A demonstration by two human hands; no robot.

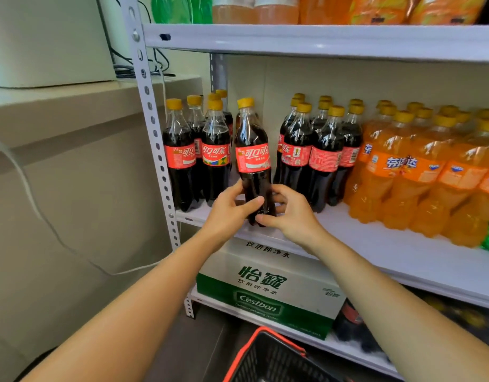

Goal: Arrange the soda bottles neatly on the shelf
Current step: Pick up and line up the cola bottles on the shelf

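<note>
1. Gripping the lower body of a cola bottle (253, 158) with the left hand (229, 213): thumb laid across the front, fingers curled round the back.
2. Gripping the same bottle just above its base with the right hand (293, 216): thumb in front, fingers wrapped round the right side.
3. Held nearly upright with a slight lean, yellow cap on, red label facing out, at the front edge of the middle shelf (403, 244); cannot tell whether resting on the board or lifted just clear.
4. Set in the gap between two groups: a left cola cluster (199, 155) beside the perforated post (152, 119), and a right cola cluster (315, 153).
5. Further right on the same shelf, rows of orange soda bottles (417, 172), touching the right cola cluster.
6. Overhead, an upper shelf (320, 40) carrying more orange and green drinks.
7. Underneath, a white-and-green water carton (265, 288); lower and nearer, a black basket (265, 359) with a red rim.
</note>
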